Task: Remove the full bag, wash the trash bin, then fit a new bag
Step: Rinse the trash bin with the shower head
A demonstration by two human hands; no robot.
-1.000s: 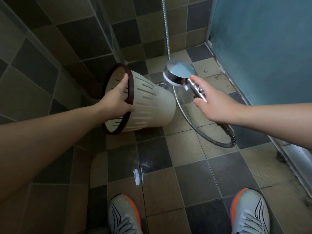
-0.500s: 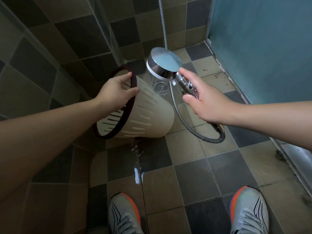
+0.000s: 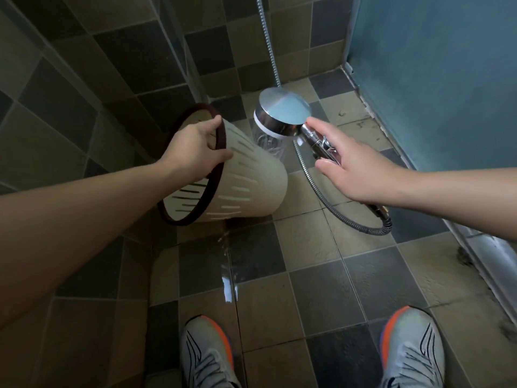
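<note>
While the cream trash bin (image 3: 246, 180) is gripped at its dark rim by the left hand (image 3: 193, 147), tipped toward three o'clock, the shower head (image 3: 282, 114) handle is held by the right hand (image 3: 361, 175), and water is sprayed onto the bin.

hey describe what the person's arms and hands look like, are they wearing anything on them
Both forearms are bare as far as the frame shows: no sleeves, gloves, watch, bracelets or rings are visible on the left hand or the right hand. Any sleeves would sit higher, out of view.
</note>
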